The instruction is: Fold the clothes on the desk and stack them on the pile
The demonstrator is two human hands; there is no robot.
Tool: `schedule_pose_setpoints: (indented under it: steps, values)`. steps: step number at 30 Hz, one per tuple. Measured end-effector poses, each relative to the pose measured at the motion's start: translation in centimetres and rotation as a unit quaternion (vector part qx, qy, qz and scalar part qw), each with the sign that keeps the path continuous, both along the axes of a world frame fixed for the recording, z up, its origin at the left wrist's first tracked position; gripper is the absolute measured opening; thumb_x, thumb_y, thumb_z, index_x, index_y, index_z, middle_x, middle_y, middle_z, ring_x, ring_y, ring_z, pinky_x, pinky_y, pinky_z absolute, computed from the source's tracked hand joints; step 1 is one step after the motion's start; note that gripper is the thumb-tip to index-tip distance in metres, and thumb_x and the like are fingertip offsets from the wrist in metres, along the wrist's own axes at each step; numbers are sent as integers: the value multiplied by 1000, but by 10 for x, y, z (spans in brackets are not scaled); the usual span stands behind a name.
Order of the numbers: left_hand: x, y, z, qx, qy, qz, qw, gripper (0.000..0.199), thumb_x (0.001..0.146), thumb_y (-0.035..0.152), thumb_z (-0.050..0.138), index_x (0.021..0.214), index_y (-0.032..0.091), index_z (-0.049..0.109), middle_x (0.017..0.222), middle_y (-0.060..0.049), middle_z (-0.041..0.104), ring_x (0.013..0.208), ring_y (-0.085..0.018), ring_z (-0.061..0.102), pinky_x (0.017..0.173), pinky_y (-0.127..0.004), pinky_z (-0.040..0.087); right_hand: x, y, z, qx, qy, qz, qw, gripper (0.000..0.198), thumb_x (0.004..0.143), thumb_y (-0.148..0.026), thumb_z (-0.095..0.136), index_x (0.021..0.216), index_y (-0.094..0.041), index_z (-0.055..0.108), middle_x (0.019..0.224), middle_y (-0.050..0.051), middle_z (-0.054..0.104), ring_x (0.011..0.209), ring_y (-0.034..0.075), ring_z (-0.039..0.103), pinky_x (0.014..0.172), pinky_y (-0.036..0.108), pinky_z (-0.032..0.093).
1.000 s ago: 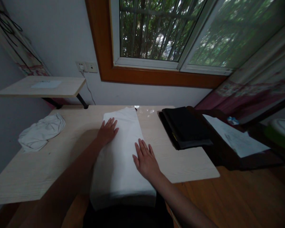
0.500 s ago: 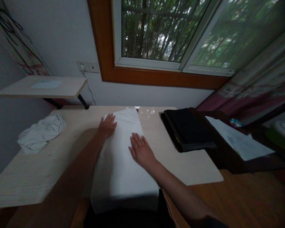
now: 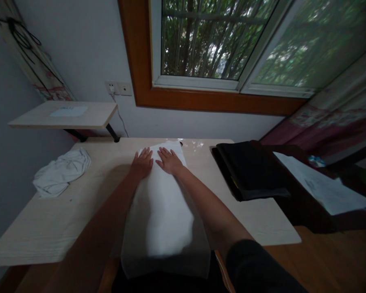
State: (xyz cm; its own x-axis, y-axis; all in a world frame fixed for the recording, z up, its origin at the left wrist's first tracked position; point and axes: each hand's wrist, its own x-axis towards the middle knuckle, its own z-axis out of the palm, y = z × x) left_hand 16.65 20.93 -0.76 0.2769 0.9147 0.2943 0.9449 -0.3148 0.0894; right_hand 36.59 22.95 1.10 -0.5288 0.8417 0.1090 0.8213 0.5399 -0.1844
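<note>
A long white cloth (image 3: 167,211) lies lengthwise on the pale wooden table (image 3: 97,195), its near end hanging over the front edge towards my lap. My left hand (image 3: 142,162) rests flat on the far left part of the cloth, fingers spread. Beside it, my right hand (image 3: 169,160) also lies flat near the cloth's far end, fingers pointing away from me. Neither hand grips anything. Over on the left of the table sits a crumpled white cloth (image 3: 62,171).
A small raised shelf (image 3: 94,114) with a paper on it stands at the back left. To the right lies a black folder (image 3: 253,169). Beyond it, a sheet of paper (image 3: 320,183) rests on a dark surface. The wall has a socket (image 3: 118,88) below the window.
My right hand has slid forward along the cloth, from its middle to the far end near my left hand. My left hand stays almost in place. The view has shifted slightly.
</note>
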Motion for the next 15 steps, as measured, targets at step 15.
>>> schedule_pose_setpoints:
  steps: [15]
  values:
    - [0,2,1,-25,13,13,1000,57,104,35,27,157,18,41,168,-9,31,157,-23,27,128,-57,19,78,40,-8,-9,-17,-91,996,67,107,-53,25,163,-17,29,171,9,18,159,26,17,128,52,17]
